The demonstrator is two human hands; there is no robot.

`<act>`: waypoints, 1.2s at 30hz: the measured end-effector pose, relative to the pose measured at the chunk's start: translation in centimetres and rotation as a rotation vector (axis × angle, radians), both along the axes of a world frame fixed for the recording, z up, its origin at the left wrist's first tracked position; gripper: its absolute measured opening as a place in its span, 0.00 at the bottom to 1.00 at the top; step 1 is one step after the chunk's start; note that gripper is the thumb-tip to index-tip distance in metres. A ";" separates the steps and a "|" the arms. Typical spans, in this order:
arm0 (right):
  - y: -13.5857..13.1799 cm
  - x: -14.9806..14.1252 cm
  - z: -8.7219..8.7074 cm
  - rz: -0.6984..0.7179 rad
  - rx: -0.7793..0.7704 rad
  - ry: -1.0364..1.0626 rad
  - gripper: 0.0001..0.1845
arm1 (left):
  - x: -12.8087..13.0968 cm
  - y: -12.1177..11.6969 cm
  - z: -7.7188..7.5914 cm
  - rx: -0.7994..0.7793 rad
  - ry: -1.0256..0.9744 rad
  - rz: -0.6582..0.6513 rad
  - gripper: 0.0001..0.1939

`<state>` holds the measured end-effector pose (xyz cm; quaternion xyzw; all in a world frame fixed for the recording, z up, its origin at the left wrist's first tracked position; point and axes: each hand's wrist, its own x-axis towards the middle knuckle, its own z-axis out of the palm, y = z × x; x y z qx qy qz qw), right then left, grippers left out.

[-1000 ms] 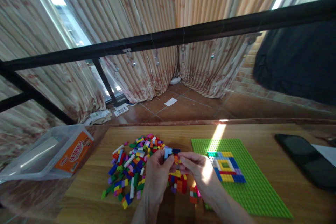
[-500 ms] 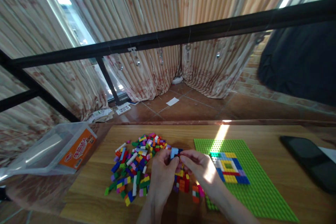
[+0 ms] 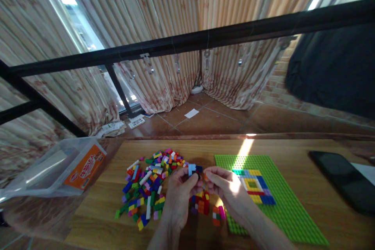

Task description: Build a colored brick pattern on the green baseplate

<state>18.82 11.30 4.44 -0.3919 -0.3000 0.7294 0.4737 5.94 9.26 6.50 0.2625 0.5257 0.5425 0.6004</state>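
Observation:
My left hand is closed on a small cluster of toy bricks, light blue on the left and dark blue on the right. Close beside it, my right hand pinches what looks like a small orange brick, mostly covered by the fingertips. A narrow gap separates the two hands. To the right lies a green baseplate bearing a flat, multicoloured square of bricks. Loose bricks are heaped left of my hands, and several red and orange bricks lie below them.
Everything stands on a wooden table. A black phone-like slab lies at the right, partly over white paper. A clear plastic box with an orange label is beyond the left edge. A black rail crosses before the curtains.
My right hand has drawn slightly apart from my left, and an orange piece now shows at its fingertips. The brick cluster stays in my left hand. The view has shifted slightly.

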 end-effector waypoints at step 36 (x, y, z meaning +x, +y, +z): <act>-0.1 -0.8 0.3 -0.069 0.103 -0.171 0.19 | 1.2 0.0 -1.4 0.065 0.418 -0.039 0.19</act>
